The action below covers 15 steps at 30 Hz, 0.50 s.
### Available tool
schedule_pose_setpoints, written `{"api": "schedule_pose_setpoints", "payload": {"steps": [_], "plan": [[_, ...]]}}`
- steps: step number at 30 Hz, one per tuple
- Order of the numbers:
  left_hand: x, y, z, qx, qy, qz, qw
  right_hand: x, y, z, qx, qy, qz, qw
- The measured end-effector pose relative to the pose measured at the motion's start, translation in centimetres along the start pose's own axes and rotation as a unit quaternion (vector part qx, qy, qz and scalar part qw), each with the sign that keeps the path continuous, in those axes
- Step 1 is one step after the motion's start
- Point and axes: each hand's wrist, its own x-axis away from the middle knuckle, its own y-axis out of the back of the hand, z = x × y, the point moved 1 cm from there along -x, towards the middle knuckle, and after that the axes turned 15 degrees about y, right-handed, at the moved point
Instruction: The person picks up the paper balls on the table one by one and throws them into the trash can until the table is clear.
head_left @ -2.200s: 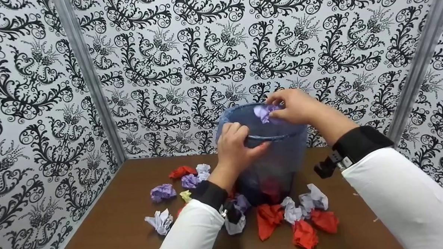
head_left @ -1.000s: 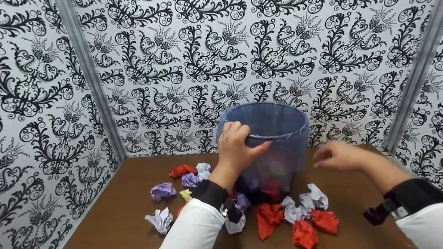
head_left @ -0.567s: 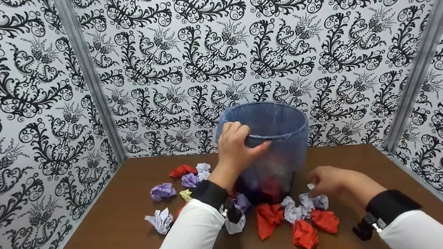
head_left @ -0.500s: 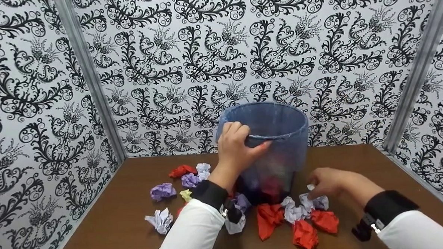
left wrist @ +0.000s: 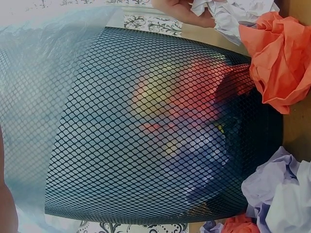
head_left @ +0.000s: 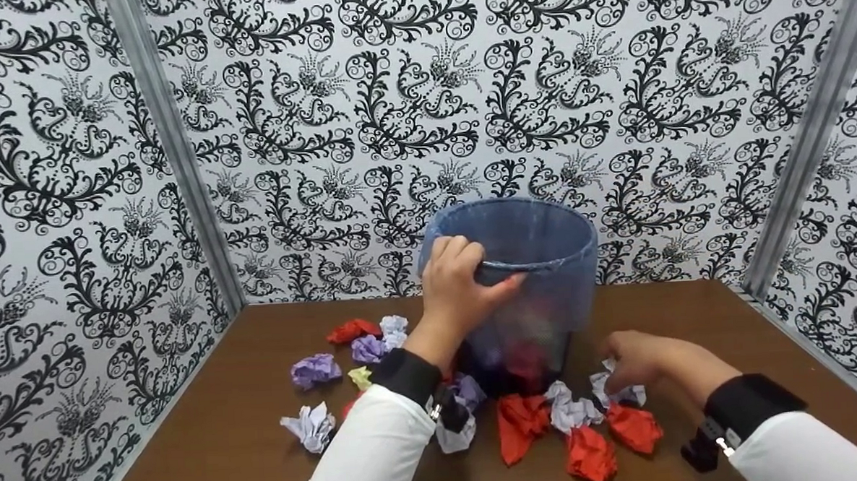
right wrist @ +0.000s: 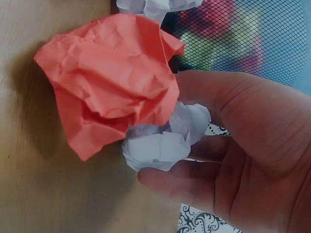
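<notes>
A black mesh bin (head_left: 539, 293) with a blue plastic liner stands at the back of the brown table (head_left: 219, 423). My left hand (head_left: 459, 286) grips its near rim. Through the mesh, crumpled red and pale paper shows inside the bin (left wrist: 160, 136). Low on the table, right of the bin, my right hand (head_left: 632, 358) curls its fingers and thumb round a pale crumpled paper ball (head_left: 620, 395). In the right wrist view that pale ball (right wrist: 165, 141) lies between thumb and fingers (right wrist: 233, 160), touching a red paper ball (right wrist: 109, 87).
Several crumpled paper balls lie around the bin's foot: red ones (head_left: 590, 454), a white one (head_left: 310, 426), lilac ones (head_left: 315, 370). Patterned black-and-white walls close in the table on three sides. Bare wood shows at the far right (head_left: 728, 321).
My right hand let a lilac ball go at the bin's mouth, dropped to the table on the right and closed on a pale ball. The left hand kept its hold on the rim.
</notes>
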Motion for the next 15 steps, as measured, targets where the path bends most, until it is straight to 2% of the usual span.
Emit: {"api": "schedule_pose_setpoints", "payload": {"steps": [3, 8, 15], "plan": [[0.0, 0.0, 0.0, -0.004, 0.001, -0.001, 1.0, 0.2, 0.3, -0.1, -0.002, 0.013, -0.007, 1.0], [0.0, 0.0, -0.1, -0.012, 0.0, -0.001, 0.9999, 0.7, 1.4, -0.3, -0.029, 0.009, -0.025, 0.999], [0.0, 0.0, 0.0, -0.011, 0.003, 0.006, 0.9999, 1.3, 4.5, -0.3, -0.066, 0.009, -0.047, 0.997]]}}
